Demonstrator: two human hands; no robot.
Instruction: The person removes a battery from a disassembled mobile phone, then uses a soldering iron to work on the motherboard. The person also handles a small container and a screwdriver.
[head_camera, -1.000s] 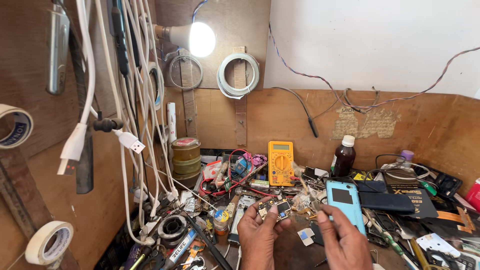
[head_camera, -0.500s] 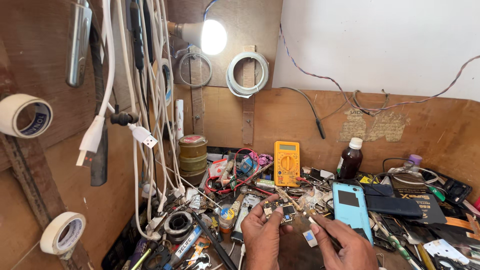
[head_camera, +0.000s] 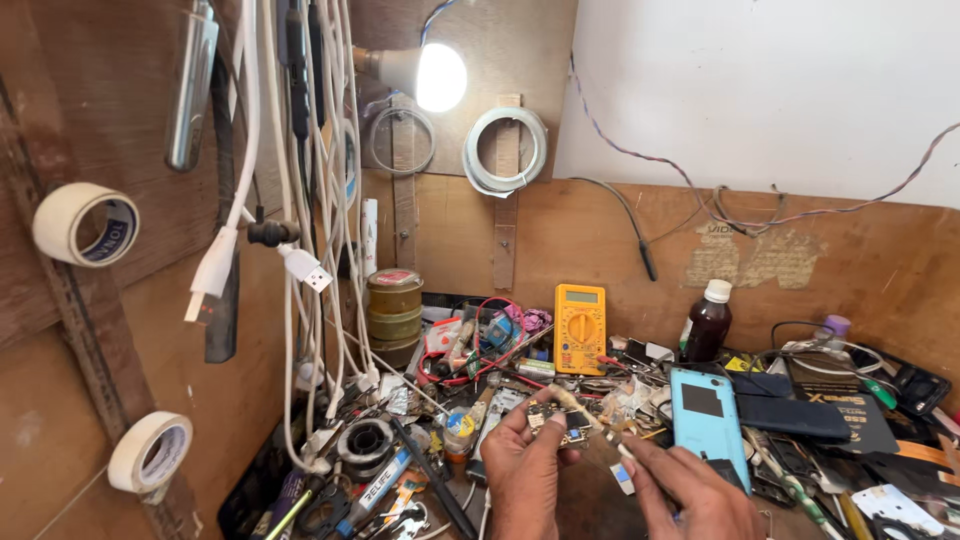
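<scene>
Left hand (head_camera: 522, 470) pinching small circuit board (head_camera: 556, 424) above cluttered bench; right hand (head_camera: 690, 490) closed on thin tool (head_camera: 606, 433) — tip at board; blue phone (head_camera: 706, 417) just beside.

left hand (head_camera: 525, 465) pinching (fingers curled), right hand (head_camera: 690, 490) reaching

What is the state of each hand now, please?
Left hand: closed on a small circuit board, held by the fingertips.
Right hand: pinching a thin tool towards the board; what tool it is cannot be told.
</scene>
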